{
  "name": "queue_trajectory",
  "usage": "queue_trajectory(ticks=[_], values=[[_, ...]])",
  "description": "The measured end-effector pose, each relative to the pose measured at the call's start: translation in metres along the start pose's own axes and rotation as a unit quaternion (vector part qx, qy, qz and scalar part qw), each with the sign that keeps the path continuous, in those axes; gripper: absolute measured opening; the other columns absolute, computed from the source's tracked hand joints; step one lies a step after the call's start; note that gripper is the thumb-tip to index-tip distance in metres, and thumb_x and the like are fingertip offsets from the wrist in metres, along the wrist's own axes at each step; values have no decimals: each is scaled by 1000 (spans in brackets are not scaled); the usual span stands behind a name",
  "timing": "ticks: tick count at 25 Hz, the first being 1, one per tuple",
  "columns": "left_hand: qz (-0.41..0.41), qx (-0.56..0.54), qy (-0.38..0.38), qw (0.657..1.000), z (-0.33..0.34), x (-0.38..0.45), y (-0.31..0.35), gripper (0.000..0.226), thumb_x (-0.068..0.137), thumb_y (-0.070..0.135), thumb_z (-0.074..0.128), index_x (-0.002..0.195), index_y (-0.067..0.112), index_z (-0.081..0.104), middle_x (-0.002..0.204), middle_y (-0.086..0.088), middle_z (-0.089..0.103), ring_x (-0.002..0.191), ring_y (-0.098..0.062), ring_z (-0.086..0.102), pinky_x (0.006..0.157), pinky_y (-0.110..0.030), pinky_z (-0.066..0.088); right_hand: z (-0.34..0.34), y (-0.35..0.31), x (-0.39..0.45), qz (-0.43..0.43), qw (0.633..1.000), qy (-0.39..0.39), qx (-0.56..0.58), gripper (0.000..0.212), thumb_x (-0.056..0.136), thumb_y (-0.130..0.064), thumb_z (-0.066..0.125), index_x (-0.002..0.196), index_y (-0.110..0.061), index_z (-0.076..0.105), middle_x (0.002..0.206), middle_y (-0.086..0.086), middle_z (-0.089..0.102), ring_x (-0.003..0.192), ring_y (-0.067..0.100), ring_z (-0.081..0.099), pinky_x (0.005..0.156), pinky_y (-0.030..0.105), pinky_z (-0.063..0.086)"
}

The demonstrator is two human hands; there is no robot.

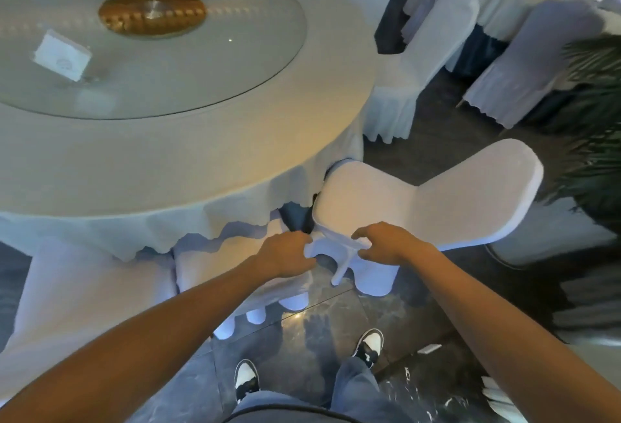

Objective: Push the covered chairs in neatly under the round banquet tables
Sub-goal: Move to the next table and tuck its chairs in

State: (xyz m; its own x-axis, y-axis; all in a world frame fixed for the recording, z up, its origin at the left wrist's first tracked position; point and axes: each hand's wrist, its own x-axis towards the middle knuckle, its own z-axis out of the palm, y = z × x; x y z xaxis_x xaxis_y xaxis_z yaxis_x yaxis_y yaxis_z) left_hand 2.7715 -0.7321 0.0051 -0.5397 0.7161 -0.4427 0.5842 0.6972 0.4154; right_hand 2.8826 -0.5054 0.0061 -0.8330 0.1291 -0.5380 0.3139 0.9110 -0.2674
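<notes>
1. Round banquet table (174, 167) fills the upper left, draped in a pale cloth whose scalloped hem hangs near the floor; a glass turntable (235, 63) with a gold hub lies on top, with a small white card (62, 57) standing on it.
2. Dark marble floor (302, 338) opens below the table edge, with bare room between the person's two black-and-white sneakers (247, 379) and the chairs.
3. White covered chair (420, 201) stands at the table's lower right edge, angled, its seat front touching the hanging cloth and its back leaning away to the right.
4. Another covered chair (80, 291) sits at lower left, its back against the table's hem.
5. More covered chairs (416, 63) stand at upper right, with a dark aisle between them and the table.
6. Left hand (285, 254) and right hand (386, 244) both pinch a loose white fabric tie (339, 251) at the near side of the angled chair's skirt, fingers curled round the cloth, one strip dangling between them.
</notes>
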Motion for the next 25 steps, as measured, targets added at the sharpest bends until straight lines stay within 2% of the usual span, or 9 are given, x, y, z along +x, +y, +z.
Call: queue_trajectory(ticks=[3, 5, 9, 12, 15, 18, 21, 23, 25], values=[[20, -39, 50, 998, -3, 41, 64, 47, 91, 40, 58, 129, 14, 54, 118, -10, 66, 101, -29, 62, 80, -39, 52, -28, 63, -6, -2, 999, 49, -6, 48, 92, -37, 60, 138, -29, 49, 143, 1, 52, 123, 24, 51, 101, 38, 43], [27, -53, 73, 996, 2, 68, 111, 61, 93, 42, 56, 144, 12, 43, 134, -12, 58, 117, -31, 56, 93, -45, 49, -48, 107, -12, -6, 996, 82, -33, 53, 92, -37, 61, 142, -28, 46, 146, 2, 48, 129, 26, 47, 105, 41, 41], [23, 4, 91, 996, 9, 114, 201, 77, 95, 55, 47, 155, 17, 18, 161, -8, 23, 147, -33, 18, 117, -52, 19, -86, 189, -30, 0, 985, 151, -82, 60, 92, -36, 59, 147, -28, 37, 154, 6, 37, 137, 29, 36, 110, 42, 34], [26, -15, 88, 996, 13, 138, 254, 80, 96, 57, 45, 156, 21, 7, 164, -7, 7, 150, -33, 2, 118, -53, 4, -110, 234, -45, 18, 980, 165, -108, 64, 93, -34, 57, 151, -28, 29, 159, 8, 25, 143, 31, 25, 113, 44, 27], [34, -33, 76, 996, 19, 168, 288, 86, 93, 63, 43, 156, 23, 0, 165, -7, -1, 150, -34, -4, 118, -53, -1, -132, 264, -56, 36, 976, 185, -113, 69, 93, -33, 58, 153, -28, 23, 161, 9, 17, 146, 31, 19, 116, 46, 24], [68, -58, 63, 994, 24, 205, 314, 89, 89, 71, 41, 156, 27, 3, 165, -4, 5, 150, -33, 6, 118, -53, 9, -149, 289, -65, 62, 970, 205, -111, 70, 93, -31, 60, 153, -29, 23, 163, 7, 12, 147, 29, 15, 118, 47, 22], [123, -141, 64, 980, 24, 229, 336, 79, 88, 69, 48, 151, 35, 16, 159, 2, 28, 143, -27, 32, 110, -45, 31, -161, 316, -67, 77, 966, 213, -121, 69, 93, -33, 60, 152, -28, 24, 163, 6, 9, 148, 29, 10, 118, 49, 20], [132, -195, 55, 970, 29, 238, 348, 76, 87, 66, 53, 150, 36, 21, 155, 3, 35, 137, -24, 40, 105, -38, 35, -167, 339, -63, 75, 968, 198, -133, 67, 94, -35, 56, 152, -28, 23, 163, 6, 8, 148, 29, 7, 119, 50, 16], [119, -177, 51, 976, 37, 245, 360, 81, 86, 62, 58, 151, 30, 22, 153, 0, 37, 135, -24, 42, 105, -39, 36, -169, 366, -54, 81, 969, 176, -154, 63, 95, -36, 51, 152, -30, 24, 163, 4, 10, 149, 28, 4, 119, 50, 11]])
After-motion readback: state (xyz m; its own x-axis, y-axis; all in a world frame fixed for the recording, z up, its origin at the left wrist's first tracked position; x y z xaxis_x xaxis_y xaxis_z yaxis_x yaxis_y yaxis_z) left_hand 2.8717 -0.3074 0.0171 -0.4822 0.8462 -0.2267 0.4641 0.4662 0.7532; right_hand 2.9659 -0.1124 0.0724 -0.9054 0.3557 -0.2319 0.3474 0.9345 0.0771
